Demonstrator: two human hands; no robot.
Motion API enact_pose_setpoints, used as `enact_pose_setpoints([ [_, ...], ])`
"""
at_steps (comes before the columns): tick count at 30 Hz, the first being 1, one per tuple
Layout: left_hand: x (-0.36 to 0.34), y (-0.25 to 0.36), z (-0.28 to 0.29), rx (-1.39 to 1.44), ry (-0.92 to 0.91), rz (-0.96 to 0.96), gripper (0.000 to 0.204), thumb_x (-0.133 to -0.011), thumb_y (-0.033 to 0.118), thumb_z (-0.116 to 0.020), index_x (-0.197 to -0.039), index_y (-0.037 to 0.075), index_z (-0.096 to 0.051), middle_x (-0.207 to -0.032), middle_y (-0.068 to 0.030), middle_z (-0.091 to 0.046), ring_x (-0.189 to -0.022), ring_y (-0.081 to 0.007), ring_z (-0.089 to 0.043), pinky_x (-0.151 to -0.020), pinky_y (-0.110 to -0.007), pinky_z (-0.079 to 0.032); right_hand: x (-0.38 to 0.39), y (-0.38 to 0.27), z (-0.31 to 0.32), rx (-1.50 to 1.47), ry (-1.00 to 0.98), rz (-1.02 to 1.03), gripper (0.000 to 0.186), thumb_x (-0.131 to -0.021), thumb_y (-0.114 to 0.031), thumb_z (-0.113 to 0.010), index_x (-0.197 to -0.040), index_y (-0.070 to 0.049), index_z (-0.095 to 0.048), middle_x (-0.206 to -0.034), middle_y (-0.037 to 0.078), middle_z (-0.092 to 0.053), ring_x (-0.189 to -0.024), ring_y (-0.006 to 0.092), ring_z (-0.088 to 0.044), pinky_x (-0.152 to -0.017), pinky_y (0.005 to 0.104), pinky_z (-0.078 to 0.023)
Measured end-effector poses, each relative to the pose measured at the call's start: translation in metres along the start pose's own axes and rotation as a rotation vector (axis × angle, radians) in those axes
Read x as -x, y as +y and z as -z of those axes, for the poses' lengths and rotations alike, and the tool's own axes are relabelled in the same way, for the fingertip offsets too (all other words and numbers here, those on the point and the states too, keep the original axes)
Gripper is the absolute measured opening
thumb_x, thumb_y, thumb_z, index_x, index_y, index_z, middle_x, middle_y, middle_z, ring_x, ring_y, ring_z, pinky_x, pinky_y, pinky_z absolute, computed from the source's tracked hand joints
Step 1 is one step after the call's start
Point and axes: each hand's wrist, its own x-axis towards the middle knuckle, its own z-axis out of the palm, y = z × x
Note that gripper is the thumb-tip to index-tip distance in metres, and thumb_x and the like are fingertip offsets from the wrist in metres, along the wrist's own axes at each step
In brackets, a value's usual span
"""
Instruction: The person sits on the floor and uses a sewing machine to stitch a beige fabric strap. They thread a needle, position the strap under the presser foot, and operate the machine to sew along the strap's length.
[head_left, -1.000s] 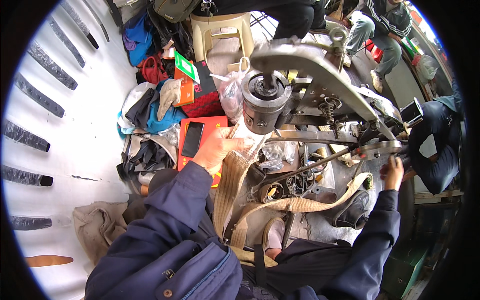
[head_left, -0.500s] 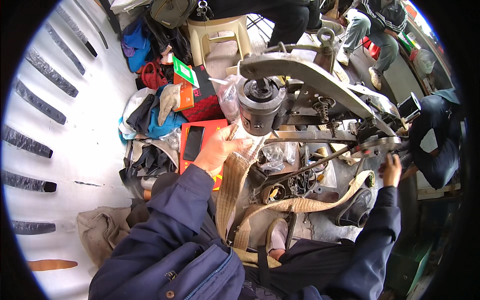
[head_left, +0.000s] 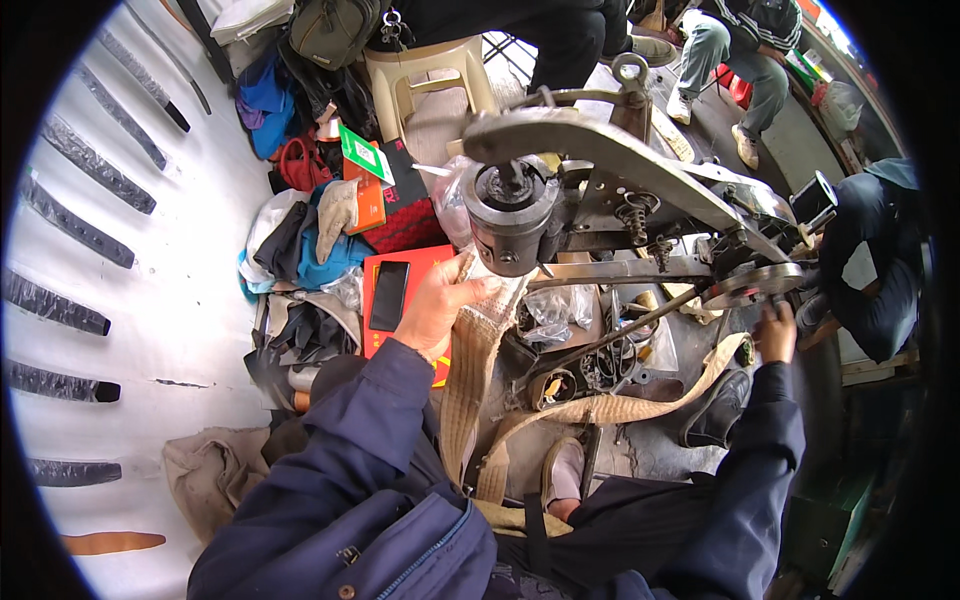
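Observation:
My left hand (head_left: 440, 305) pinches a beige woven strap (head_left: 470, 380) just beneath the cylindrical head (head_left: 505, 235) of a metal sewing machine (head_left: 600, 140). The strap hangs down over my lap, and a long length loops rightward along the floor. My right hand (head_left: 775, 330) is at the underside of the machine's metal wheel (head_left: 745, 285), fingers curled; what they hold is hidden. Just left of my left hand, a black phone (head_left: 388, 295) lies on a red box (head_left: 415, 260).
Cloth piles (head_left: 300, 240), bags (head_left: 330, 40) and a cream stool (head_left: 425, 60) stand left and behind. Dark strips line the white panel (head_left: 160, 330) at left. Other people sit at the top (head_left: 570, 40), top right (head_left: 755, 80) and right (head_left: 870, 280). A dark shoe (head_left: 715, 410) lies below the machine.
My left hand keeps hold of the strap under the head. My right hand has moved slightly at the wheel. The view has shifted a little.

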Motion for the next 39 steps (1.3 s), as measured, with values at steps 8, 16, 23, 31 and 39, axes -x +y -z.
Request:
enact_pose_setpoints([
  [8, 0.0, -0.009, 0.002, -0.002, 0.014, -0.074, 0.032, -0.09, 0.008, -0.059, -0.121, 0.0, -0.061, -0.106, -0.0043, -0.068, -0.092, -0.011, -0.063, -0.085, -0.028, -0.048, 0.046, -0.061, 0.009, -0.264, -0.422, 0.072, 0.024, -0.097, -0.026, -0.058, -0.096, -0.003, -0.059, -0.064, 0.005, -0.059, -0.049, 0.0131, -0.056, -0.045, 0.0269, -0.044],
  [16, -0.002, -0.006, -0.001, -0.022, 0.014, -0.108, 0.029, -0.09, 0.007, -0.057, -0.119, 0.0, -0.061, -0.106, -0.0043, -0.068, -0.093, -0.0112, -0.063, -0.086, -0.028, -0.048, 0.027, 0.001, -0.018, 0.062, -0.234, -0.22, 0.017, -0.095, -0.023, -0.06, -0.1, -0.006, -0.061, -0.061, 0.005, -0.056, -0.044, 0.0144, -0.052, -0.039, 0.0306, -0.041],
  [23, -0.006, -0.01, 0.001, -0.047, 0.029, -0.107, 0.033, -0.09, 0.006, -0.057, -0.123, 0.0, -0.058, -0.113, -0.0048, -0.066, -0.099, -0.0112, -0.062, -0.091, -0.028, -0.046, 0.043, -0.066, 0.018, -0.203, -0.452, 0.281, 0.024, -0.096, -0.031, -0.059, -0.089, -0.007, -0.058, -0.063, 0.003, -0.059, -0.052, 0.012, -0.057, -0.047, 0.0258, -0.043],
  [31, -0.007, -0.009, 0.0, -0.097, 0.065, -0.105, 0.029, -0.09, 0.005, -0.057, -0.117, 0.001, -0.062, -0.109, -0.0041, -0.068, -0.096, -0.0106, -0.062, -0.088, -0.027, -0.046, 0.037, -0.002, -0.025, 0.171, -0.248, -0.135, 0.022, -0.095, -0.024, -0.062, -0.103, -0.004, -0.057, -0.065, 0.006, -0.058, -0.048, 0.0154, -0.057, -0.041, 0.0289, -0.043],
  [39, -0.016, -0.022, 0.008, -0.134, 0.134, -0.183, 0.022, -0.088, 0.011, -0.062, -0.107, 0.0, -0.067, -0.1, -0.0062, -0.07, -0.084, -0.0138, -0.065, -0.079, -0.028, -0.05, 0.029, -0.076, 0.029, -0.252, -0.274, 0.257, 0.02, -0.096, -0.026, -0.061, -0.087, -0.008, -0.061, -0.064, -0.002, -0.054, -0.053, 0.0056, -0.049, -0.048, 0.0221, -0.037],
])
